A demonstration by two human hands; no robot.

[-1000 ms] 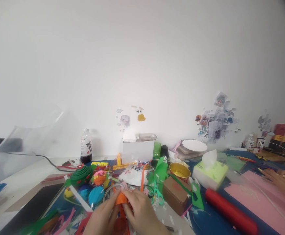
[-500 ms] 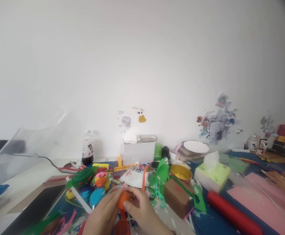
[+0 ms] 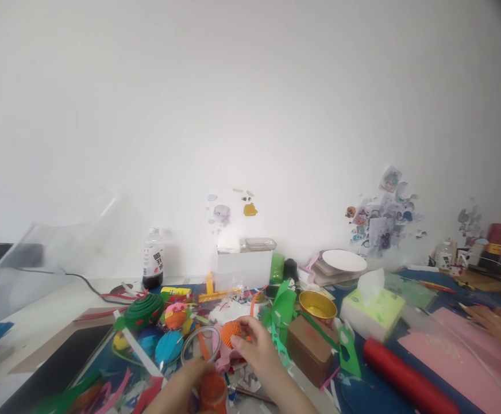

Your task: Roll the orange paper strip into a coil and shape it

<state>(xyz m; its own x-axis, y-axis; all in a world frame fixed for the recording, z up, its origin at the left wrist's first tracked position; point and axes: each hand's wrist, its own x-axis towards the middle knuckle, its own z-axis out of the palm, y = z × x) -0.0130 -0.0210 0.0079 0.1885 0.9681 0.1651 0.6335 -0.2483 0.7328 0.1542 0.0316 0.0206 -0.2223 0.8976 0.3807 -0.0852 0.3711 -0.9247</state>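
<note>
A small orange ribbed ball (image 3: 230, 334) is pinched between the thumb and fingers of my right hand (image 3: 254, 345), raised over the cluttered middle of the table. Low at the front edge, my left hand (image 3: 187, 384) is slightly blurred and curls around an orange-capped container (image 3: 213, 393); its lower part is cut off by the frame. Just beyond the left hand lies a clear round ring or roll (image 3: 199, 345). Pink pieces (image 3: 223, 357) and paper scraps lie under the ball. Left of them sit a blue ribbed disc (image 3: 169, 347) and a green coiled piece (image 3: 143, 311).
Right of my hands stand a brown box (image 3: 308, 349), a gold tin (image 3: 318, 306), a tissue pack (image 3: 373, 310) and a red roll (image 3: 409, 376). Green scissors (image 3: 280, 345) lie beside the box. A bottle (image 3: 153, 259) stands near the wall. Another person's hands (image 3: 498, 325) rest over pink sheets.
Both hands held the orange ball together before. My left hand has let go and moved down to the orange-capped container. My right hand has carried the ball slightly up and right.
</note>
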